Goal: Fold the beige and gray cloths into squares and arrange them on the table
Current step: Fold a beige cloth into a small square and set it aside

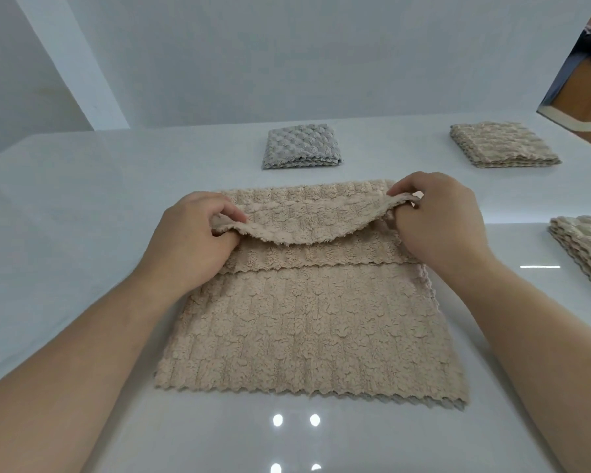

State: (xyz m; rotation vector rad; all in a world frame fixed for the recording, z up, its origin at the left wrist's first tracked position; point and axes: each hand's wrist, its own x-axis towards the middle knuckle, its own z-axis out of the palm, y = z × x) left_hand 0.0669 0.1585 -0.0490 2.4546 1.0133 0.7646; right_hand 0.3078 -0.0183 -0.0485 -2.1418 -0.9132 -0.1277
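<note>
A beige ribbed cloth (307,332) lies spread on the white table (65,206) in front of me. My left hand (191,237) pinches its far left corner and my right hand (437,220) pinches its far right corner. Both hold the far edge lifted and curled over toward me, sagging between the hands. A gray cloth (301,146) folded into a square sits behind it at the centre back. A beige folded square (502,143) lies at the back right.
A stack of beige cloths (587,247) sits at the right edge of the table. White walls rise behind the table. A brown opening with a dark object (587,63) shows at the upper right.
</note>
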